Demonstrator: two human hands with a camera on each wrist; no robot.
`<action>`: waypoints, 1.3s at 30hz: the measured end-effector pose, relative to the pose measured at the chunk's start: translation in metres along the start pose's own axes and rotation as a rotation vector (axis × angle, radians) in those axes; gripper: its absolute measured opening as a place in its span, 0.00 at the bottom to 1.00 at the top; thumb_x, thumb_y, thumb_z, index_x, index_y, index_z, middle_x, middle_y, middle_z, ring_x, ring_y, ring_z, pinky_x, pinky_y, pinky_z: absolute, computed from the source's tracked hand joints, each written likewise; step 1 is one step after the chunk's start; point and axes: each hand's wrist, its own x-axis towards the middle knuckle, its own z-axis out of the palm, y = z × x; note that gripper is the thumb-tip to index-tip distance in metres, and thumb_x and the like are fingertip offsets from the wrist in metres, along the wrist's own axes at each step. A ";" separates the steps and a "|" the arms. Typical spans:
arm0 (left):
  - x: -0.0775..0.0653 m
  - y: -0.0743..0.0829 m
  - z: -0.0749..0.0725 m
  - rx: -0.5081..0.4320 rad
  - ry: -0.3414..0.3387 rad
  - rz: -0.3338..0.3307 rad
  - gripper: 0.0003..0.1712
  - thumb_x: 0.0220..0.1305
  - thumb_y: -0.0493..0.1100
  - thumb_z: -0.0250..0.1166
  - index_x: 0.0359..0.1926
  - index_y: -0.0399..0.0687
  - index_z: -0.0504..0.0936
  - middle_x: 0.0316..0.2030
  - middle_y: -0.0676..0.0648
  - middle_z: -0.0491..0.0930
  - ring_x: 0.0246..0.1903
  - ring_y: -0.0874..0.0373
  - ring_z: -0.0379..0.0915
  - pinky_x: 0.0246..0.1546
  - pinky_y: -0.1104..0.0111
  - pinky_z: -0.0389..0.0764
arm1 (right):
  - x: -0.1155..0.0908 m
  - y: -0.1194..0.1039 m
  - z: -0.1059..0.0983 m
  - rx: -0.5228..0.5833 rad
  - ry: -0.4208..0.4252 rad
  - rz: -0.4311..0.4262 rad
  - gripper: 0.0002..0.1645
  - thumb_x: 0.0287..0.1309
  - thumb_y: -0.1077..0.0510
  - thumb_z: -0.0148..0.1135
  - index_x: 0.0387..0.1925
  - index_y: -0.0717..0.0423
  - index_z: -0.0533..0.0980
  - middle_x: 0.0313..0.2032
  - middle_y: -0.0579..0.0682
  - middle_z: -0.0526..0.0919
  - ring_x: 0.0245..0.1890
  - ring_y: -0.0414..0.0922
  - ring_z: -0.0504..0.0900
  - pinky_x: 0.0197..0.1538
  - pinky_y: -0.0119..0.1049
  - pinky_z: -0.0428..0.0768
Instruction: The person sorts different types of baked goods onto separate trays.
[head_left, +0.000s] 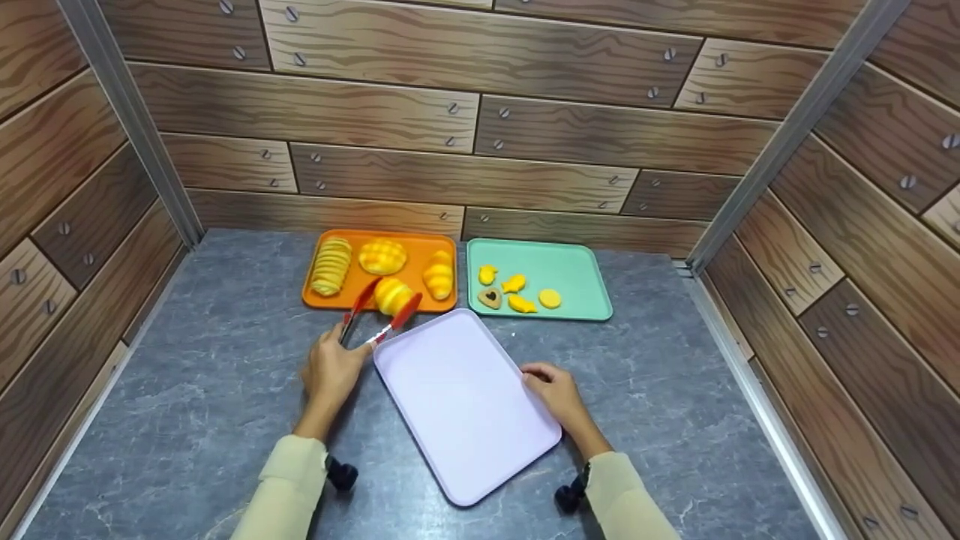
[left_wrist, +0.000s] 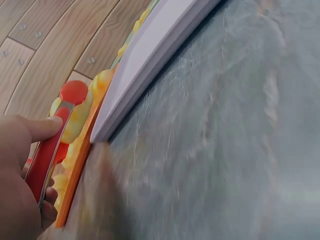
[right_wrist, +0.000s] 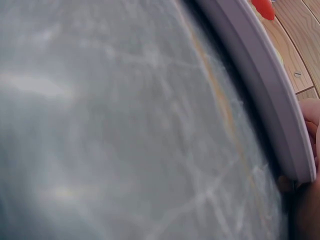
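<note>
My left hand [head_left: 332, 367] grips a pair of red-tipped metal tongs [left_wrist: 45, 165]. Between the tong tips, over the front edge of the orange tray [head_left: 341, 301], is a yellow striped bread roll [head_left: 393, 295]. In the left wrist view the thumb presses along the tongs' red handle. My right hand [head_left: 556, 394] holds the right rim of a lavender tray [head_left: 465, 405], which lies slanted in front of me with nothing on it. The right wrist view shows the lavender tray's side [right_wrist: 270, 85] close up and only part of the hand [right_wrist: 311, 117] at its edge.
On the orange tray are a long twisted bread [head_left: 331, 266], a round checkered bun [head_left: 382, 256] and a croissant-like bread [head_left: 439, 275]. A mint green tray [head_left: 577, 270] beside it carries small yellow pieces and a heart cookie [head_left: 490, 298]. Wood-patterned walls [head_left: 375, 112] surround the grey tabletop.
</note>
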 end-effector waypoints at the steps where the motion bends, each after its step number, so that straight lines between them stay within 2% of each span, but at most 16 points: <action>1: 0.002 0.002 0.003 0.001 0.009 -0.005 0.43 0.53 0.58 0.74 0.67 0.45 0.75 0.55 0.37 0.80 0.55 0.36 0.77 0.50 0.40 0.73 | 0.000 0.000 0.000 0.000 0.003 0.000 0.11 0.65 0.62 0.64 0.47 0.60 0.85 0.43 0.55 0.88 0.41 0.42 0.81 0.47 0.36 0.76; 8: 0.010 0.012 0.022 0.012 0.059 -0.010 0.41 0.54 0.58 0.75 0.65 0.44 0.76 0.52 0.37 0.81 0.52 0.35 0.77 0.47 0.40 0.74 | 0.001 -0.001 -0.001 -0.004 0.002 -0.012 0.10 0.64 0.61 0.65 0.46 0.55 0.86 0.43 0.52 0.88 0.41 0.42 0.81 0.48 0.37 0.76; 14: 0.017 0.018 0.032 0.025 0.052 -0.026 0.42 0.55 0.59 0.73 0.66 0.41 0.75 0.51 0.35 0.81 0.51 0.34 0.77 0.48 0.42 0.74 | 0.001 0.000 -0.002 0.006 -0.014 -0.028 0.10 0.64 0.58 0.65 0.45 0.51 0.86 0.43 0.50 0.88 0.42 0.42 0.81 0.49 0.38 0.77; 19: 0.022 0.018 0.036 0.027 0.054 -0.072 0.42 0.55 0.59 0.73 0.66 0.42 0.75 0.52 0.34 0.81 0.52 0.35 0.77 0.50 0.41 0.74 | 0.001 0.000 -0.002 0.010 -0.029 -0.044 0.10 0.64 0.58 0.66 0.45 0.51 0.87 0.43 0.50 0.88 0.42 0.42 0.81 0.48 0.37 0.77; 30: 0.024 0.024 0.047 0.006 0.067 -0.099 0.40 0.57 0.59 0.73 0.65 0.42 0.75 0.48 0.35 0.79 0.50 0.36 0.77 0.48 0.43 0.75 | 0.000 0.004 -0.003 0.008 -0.020 -0.022 0.11 0.64 0.57 0.65 0.46 0.53 0.86 0.42 0.51 0.88 0.40 0.41 0.81 0.47 0.35 0.77; 39: 0.020 0.019 0.046 -0.051 0.067 -0.082 0.44 0.54 0.59 0.74 0.66 0.41 0.74 0.51 0.32 0.80 0.53 0.34 0.76 0.52 0.43 0.74 | -0.001 0.003 -0.003 -0.001 -0.023 -0.046 0.10 0.64 0.58 0.65 0.46 0.52 0.86 0.43 0.50 0.88 0.43 0.42 0.82 0.49 0.38 0.77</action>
